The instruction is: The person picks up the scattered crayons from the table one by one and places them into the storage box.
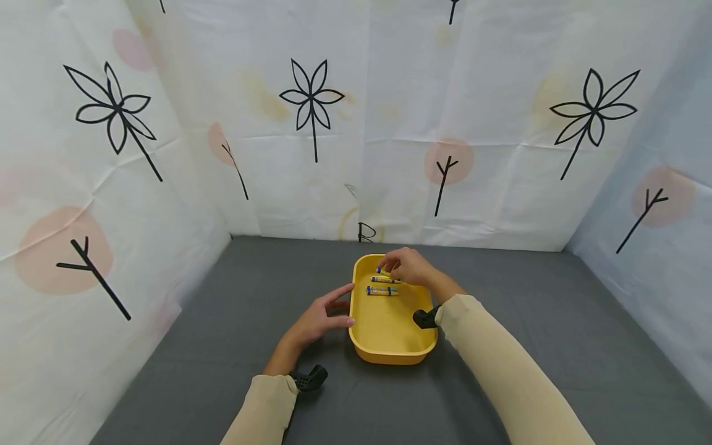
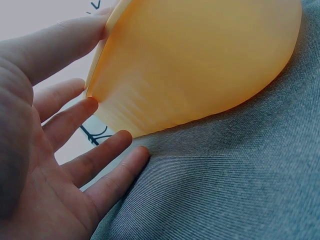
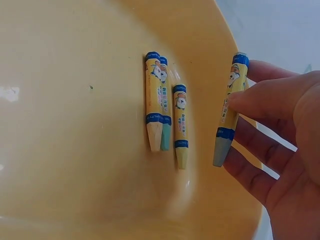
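A yellow plastic tray (image 1: 392, 358) stands on the grey cloth. My right hand (image 1: 413, 267) is over its far part and pinches a grey crayon (image 3: 225, 121) between thumb and fingers. Below that crayon, on the tray floor, lie a peach crayon (image 3: 153, 102), a green crayon (image 3: 165, 136) and a yellow crayon (image 3: 181, 127). The peach and green ones lie side by side, touching. At the tray's left side, my left hand (image 1: 318, 319) has its fingers spread and extended, with thumb and some fingertips against the rim. In the left wrist view only the tray's outer wall (image 2: 200, 65) shows.
Grey cloth (image 1: 222, 346) covers the table around the tray. White fabric walls (image 1: 384, 111) with printed flowers and trees enclose the back and both sides. A dark band (image 1: 311, 378) sits on each wrist.
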Demonstrator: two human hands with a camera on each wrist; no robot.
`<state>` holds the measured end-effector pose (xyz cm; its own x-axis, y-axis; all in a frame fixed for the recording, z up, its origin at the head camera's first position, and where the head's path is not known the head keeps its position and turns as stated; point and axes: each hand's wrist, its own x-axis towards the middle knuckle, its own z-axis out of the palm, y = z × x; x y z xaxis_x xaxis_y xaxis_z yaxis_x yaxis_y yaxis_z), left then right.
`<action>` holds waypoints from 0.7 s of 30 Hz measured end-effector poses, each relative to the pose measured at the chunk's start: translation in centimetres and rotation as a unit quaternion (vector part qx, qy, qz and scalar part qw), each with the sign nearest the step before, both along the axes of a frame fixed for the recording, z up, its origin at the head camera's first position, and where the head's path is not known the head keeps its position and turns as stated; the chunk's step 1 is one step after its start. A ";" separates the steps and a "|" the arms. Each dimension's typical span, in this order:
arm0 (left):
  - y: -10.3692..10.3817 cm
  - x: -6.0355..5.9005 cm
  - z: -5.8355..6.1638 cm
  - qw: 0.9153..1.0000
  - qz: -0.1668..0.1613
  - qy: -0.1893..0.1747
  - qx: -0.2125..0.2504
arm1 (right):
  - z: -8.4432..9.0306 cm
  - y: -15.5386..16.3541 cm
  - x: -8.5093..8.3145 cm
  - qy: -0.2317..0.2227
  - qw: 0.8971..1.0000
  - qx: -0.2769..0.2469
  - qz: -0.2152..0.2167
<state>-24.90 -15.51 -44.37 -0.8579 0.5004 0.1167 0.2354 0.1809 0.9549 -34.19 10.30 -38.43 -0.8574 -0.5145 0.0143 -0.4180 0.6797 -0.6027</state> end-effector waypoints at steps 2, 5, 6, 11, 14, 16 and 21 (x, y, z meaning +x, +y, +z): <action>0.1 0.5 1.0 1.000 -0.004 -0.007 0.001 | 0.0 -0.1 0.0 -0.005 1.000 -0.003 -0.006; 0.3 0.8 1.5 1.000 -0.004 -0.010 0.000 | -0.1 -0.3 -0.1 -0.010 1.000 -0.004 -0.016; 0.3 0.8 1.6 1.000 -0.004 -0.011 0.000 | -0.2 -0.3 -0.1 -0.011 1.000 -0.005 -0.019; 0.3 0.9 1.7 1.000 -0.005 -0.011 -0.004 | -0.5 -0.6 -0.4 -0.009 1.000 -0.008 -0.027; 0.4 0.9 1.8 1.000 -0.007 -0.009 -0.005 | -0.7 -0.7 -0.5 -0.007 0.999 -0.012 -0.032; 0.4 1.0 1.8 1.000 -0.006 -0.010 -0.006 | -0.7 -0.7 -0.5 -0.006 0.999 -0.015 -0.036; 0.2 1.0 1.8 1.000 -0.004 -0.013 -0.004 | -0.2 -0.3 -0.2 0.001 0.999 -0.026 -0.031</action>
<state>-23.94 -15.27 -42.60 -0.8567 0.5078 0.0901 0.2118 0.1871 0.9592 -34.39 9.98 -38.66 -0.8875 -0.4590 0.0408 -0.3770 0.6722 -0.6372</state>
